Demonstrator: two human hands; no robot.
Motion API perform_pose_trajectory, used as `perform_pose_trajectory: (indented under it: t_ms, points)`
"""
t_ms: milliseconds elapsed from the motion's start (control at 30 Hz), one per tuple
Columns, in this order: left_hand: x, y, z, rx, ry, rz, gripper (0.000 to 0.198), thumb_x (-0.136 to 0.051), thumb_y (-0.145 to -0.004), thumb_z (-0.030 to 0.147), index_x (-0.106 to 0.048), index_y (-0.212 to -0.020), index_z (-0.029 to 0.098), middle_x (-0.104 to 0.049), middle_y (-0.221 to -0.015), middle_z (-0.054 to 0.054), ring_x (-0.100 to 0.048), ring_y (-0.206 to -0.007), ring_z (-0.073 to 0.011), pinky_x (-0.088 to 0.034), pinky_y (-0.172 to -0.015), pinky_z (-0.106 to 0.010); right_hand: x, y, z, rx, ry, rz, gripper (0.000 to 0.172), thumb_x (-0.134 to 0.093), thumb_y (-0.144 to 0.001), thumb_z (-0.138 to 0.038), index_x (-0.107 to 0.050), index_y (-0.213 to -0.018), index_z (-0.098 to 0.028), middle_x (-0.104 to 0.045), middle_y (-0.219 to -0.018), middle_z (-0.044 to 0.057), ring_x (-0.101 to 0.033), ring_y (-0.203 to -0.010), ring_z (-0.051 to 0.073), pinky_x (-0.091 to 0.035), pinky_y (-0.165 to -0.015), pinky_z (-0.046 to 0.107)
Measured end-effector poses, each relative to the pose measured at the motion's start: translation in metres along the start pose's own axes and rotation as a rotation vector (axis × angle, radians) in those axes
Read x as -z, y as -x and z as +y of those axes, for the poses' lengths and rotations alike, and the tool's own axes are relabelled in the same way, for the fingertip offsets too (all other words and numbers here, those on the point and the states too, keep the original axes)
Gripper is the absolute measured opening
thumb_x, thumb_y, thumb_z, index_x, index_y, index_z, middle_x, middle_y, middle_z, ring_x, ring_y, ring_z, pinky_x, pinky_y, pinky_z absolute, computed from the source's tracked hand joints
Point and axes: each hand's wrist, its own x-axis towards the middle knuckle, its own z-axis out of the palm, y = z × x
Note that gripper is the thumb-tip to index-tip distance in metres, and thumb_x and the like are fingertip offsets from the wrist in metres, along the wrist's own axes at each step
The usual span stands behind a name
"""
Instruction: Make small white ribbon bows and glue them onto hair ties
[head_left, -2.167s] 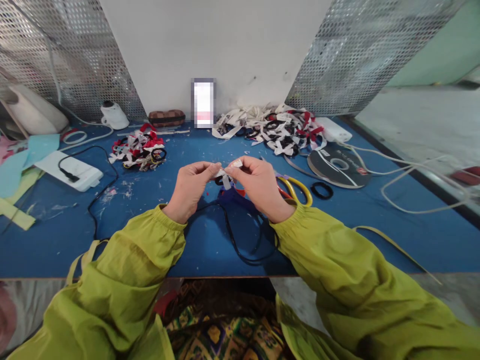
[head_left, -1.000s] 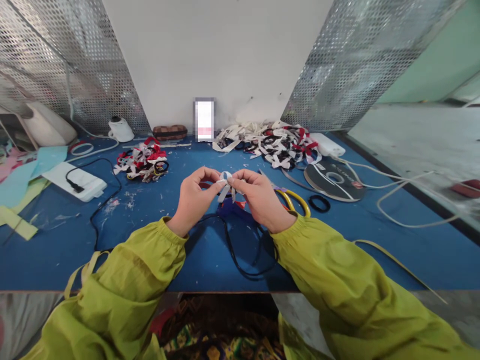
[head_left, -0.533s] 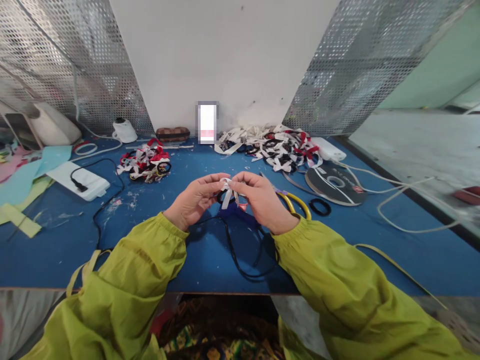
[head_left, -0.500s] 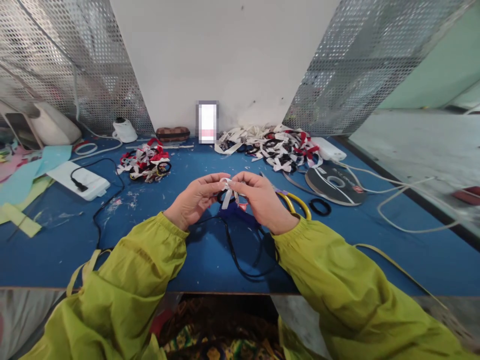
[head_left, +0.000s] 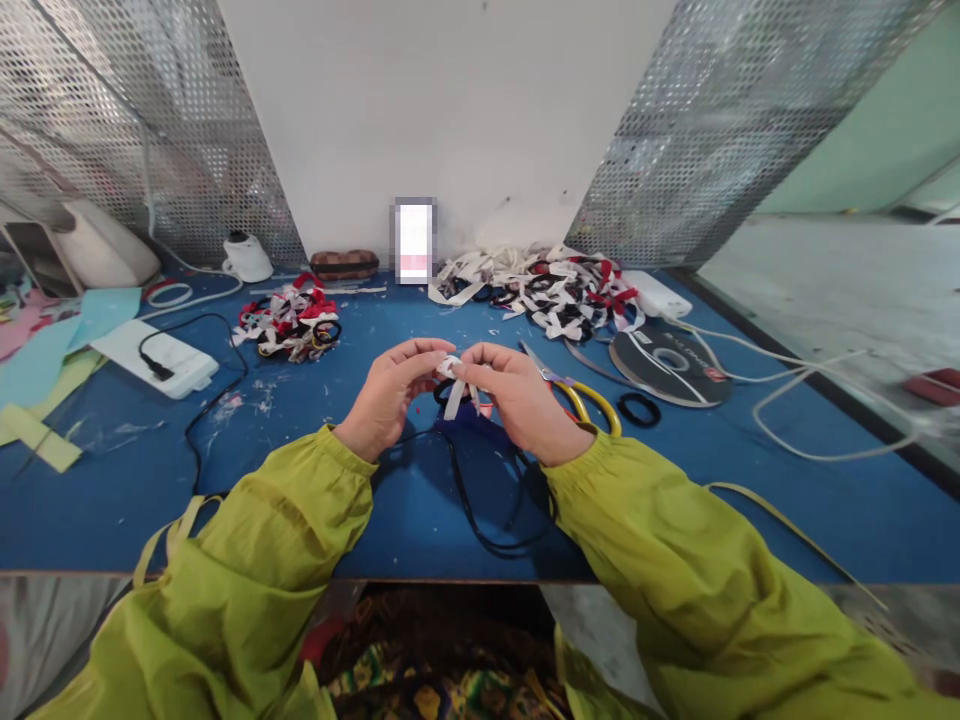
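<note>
Both hands meet over the middle of the blue table (head_left: 750, 470). My left hand (head_left: 391, 395) and my right hand (head_left: 517, 398) pinch a small white ribbon bow (head_left: 454, 385) between their fingertips, its tails hanging down. A black hair tie shows just behind the bow, partly hidden by the fingers. Yellow-handled scissors (head_left: 586, 402) lie right of my right hand. A black cord (head_left: 472, 500) loops on the table under my wrists.
Piles of white, red and black ribbon bows lie at the back left (head_left: 289, 320) and back centre (head_left: 547, 285). A ribbon spool (head_left: 667, 352) and a black hair tie (head_left: 640, 409) sit to the right. A white power strip (head_left: 157, 358) and white cables (head_left: 817, 400) flank the work area.
The ribbon, earlier a flat strip stretched between my fingers, is now folded into a bow with hanging tails. My hands stay together at the same spot.
</note>
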Motion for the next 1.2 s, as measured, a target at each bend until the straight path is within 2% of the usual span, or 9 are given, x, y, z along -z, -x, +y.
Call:
perform_pose_trajectory:
  t_ms: [167, 367, 633, 767, 900, 967, 1033, 1133, 1200]
  points:
    - [-0.001, 0.000, 0.000, -0.126, -0.080, -0.028, 0.020, -0.071, -0.062, 0.019, -0.069, -0.083, 0.016, -0.065, -0.074, 0.000, -0.058, -0.069, -0.0107, -0.045, -0.066, -0.023, 0.000, -0.001, 0.002, 0.023, 0.023, 0.035, 0.039, -0.076, -0.063, -0.050, -0.053, -0.064, -0.019, -0.049, -0.052, -0.007, -0.036, -0.044, 0.006, -0.025, -0.041, 0.022]
    - [-0.002, 0.000, -0.006, -0.314, -0.422, 0.140, 0.018, -0.063, -0.064, 0.015, -0.066, -0.082, 0.016, -0.063, -0.072, 0.000, -0.058, -0.067, -0.0122, -0.045, -0.064, -0.024, -0.001, 0.000, 0.006, 0.089, 0.153, 0.007, 0.038, -0.074, -0.065, -0.050, -0.053, -0.064, -0.019, -0.046, -0.052, -0.007, -0.034, -0.045, 0.006, -0.024, -0.043, 0.023]
    - [-0.005, 0.007, -0.003, -0.419, -0.819, 0.245, 0.006, -0.055, -0.068, 0.014, -0.059, -0.068, 0.019, -0.057, -0.061, 0.003, -0.048, -0.055, -0.0112, -0.038, -0.056, -0.025, -0.001, -0.001, 0.008, 0.126, 0.247, 0.007, 0.034, -0.073, -0.067, -0.048, -0.053, -0.065, -0.020, -0.045, -0.052, -0.007, -0.035, -0.047, 0.008, -0.026, -0.045, 0.023]
    - [-0.007, 0.010, -0.003, -0.435, -0.737, 0.221, 0.009, -0.057, -0.069, 0.016, -0.050, -0.065, 0.020, -0.051, -0.060, 0.004, -0.046, -0.055, -0.0104, -0.037, -0.055, -0.025, -0.002, -0.001, 0.009, 0.192, 0.360, 0.040, 0.027, -0.072, -0.067, -0.040, -0.055, -0.065, -0.019, -0.051, -0.058, -0.004, -0.041, -0.054, 0.009, -0.032, -0.050, 0.023]
    - [-0.008, 0.010, -0.006, -0.440, -0.590, 0.111, 0.010, -0.060, -0.072, 0.019, -0.053, -0.065, 0.019, -0.057, -0.069, 0.001, -0.052, -0.065, -0.0120, -0.043, -0.065, -0.026, 0.001, -0.003, 0.011, 0.213, 0.364, 0.133, 0.020, -0.066, -0.071, -0.036, -0.054, -0.066, -0.020, -0.050, -0.056, -0.004, -0.043, -0.051, 0.010, -0.033, -0.049, 0.023]
    - [-0.008, 0.009, -0.007, -0.366, -0.462, 0.090, 0.018, -0.058, -0.078, 0.027, -0.055, -0.063, 0.019, -0.061, -0.070, -0.001, -0.055, -0.068, -0.0130, -0.045, -0.068, -0.027, 0.002, -0.004, 0.012, 0.221, 0.355, 0.169, 0.020, -0.065, -0.072, -0.035, -0.053, -0.065, -0.021, -0.048, -0.054, -0.005, -0.040, -0.050, 0.010, -0.032, -0.048, 0.023]
    - [-0.008, 0.006, -0.007, -0.245, -0.289, 0.143, 0.024, -0.057, -0.082, 0.035, -0.056, -0.065, 0.018, -0.063, -0.067, -0.002, -0.058, -0.063, -0.0128, -0.047, -0.064, -0.027, 0.003, -0.005, 0.011, 0.226, 0.356, 0.169, 0.020, -0.065, -0.072, -0.035, -0.053, -0.064, -0.020, -0.046, -0.054, -0.005, -0.039, -0.049, 0.009, -0.031, -0.048, 0.023]
    - [-0.007, 0.002, -0.007, -0.099, -0.123, 0.203, 0.017, -0.066, -0.075, 0.034, -0.060, -0.076, 0.017, -0.064, -0.061, 0.000, -0.058, -0.054, -0.0118, -0.047, -0.058, -0.027, 0.002, -0.003, 0.010, 0.240, 0.355, 0.154, 0.019, -0.066, -0.072, -0.033, -0.054, -0.066, -0.020, -0.047, -0.056, -0.005, -0.040, -0.051, 0.009, -0.030, -0.047, 0.022]
    - [-0.006, 0.001, -0.006, -0.046, -0.086, 0.156, 0.018, -0.071, -0.070, 0.029, -0.065, -0.081, 0.016, -0.063, -0.059, 0.001, -0.057, -0.054, -0.0109, -0.047, -0.059, -0.026, 0.001, -0.002, 0.009, 0.245, 0.358, 0.149, 0.017, -0.065, -0.072, -0.031, -0.054, -0.067, -0.020, -0.049, -0.057, -0.004, -0.042, -0.052, 0.009, -0.031, -0.047, 0.022]
